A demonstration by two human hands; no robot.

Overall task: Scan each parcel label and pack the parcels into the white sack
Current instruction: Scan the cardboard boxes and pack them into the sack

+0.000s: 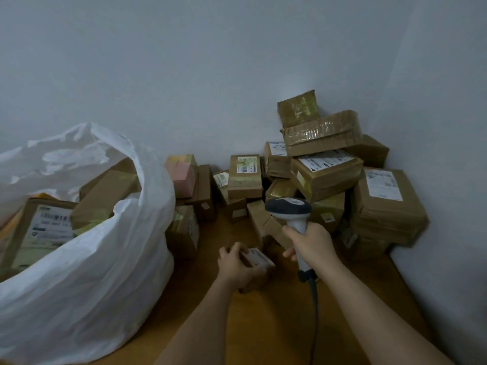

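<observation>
Two hands work over a brown wooden floor (266, 325) in the corner of a room with pale walls. The left hand (235, 264) grips a small cardboard parcel (259, 267), fingers curled over its near side, holding it low, just above or on the floor; which of the two cannot be told. A pale label shows on the parcel's upper face, blurred. The right hand (312, 242) is wrapped around the white handle of a barcode scanner (290, 210), whose dark grey head sits above the fist and points away toward the pile; its cable (313, 299) trails down beside the right forearm. The parcel lies just left of the scanner's handle, below its head. At the left edge of the floor stands a white sack (105, 272), its mouth open and slumped, with several labelled brown boxes (50, 227) already inside, filling it near the rim. Against the far wall and heaped into the right corner lies a pile of brown boxes (326, 175), many wrapped in clear tape and bearing white labels, stacked several high at the corner. A pink box (181, 177) sits at the left end of that pile, near the sack.
</observation>
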